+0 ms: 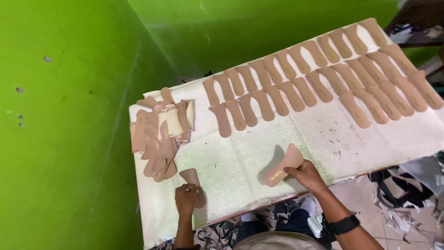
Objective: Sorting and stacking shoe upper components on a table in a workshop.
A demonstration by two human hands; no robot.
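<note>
Laying-out step: right hand (306, 175) pinches tan insole (283, 165) above bench (240, 153); left hand (186, 198) presses second insole (194, 181). Next placement needs alignment with rows (323, 78) beyond hands.

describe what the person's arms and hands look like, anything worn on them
Both forearms are bare, with no sleeves in view and no gloves. The right hand has a black band, like a watch or strap, around its wrist. The left hand shows nothing worn on it or its wrist.

L hand (186, 198) fisted, palm down; R hand (306, 175) fingers pinched, wrist strapped, both arms fwd.
</note>
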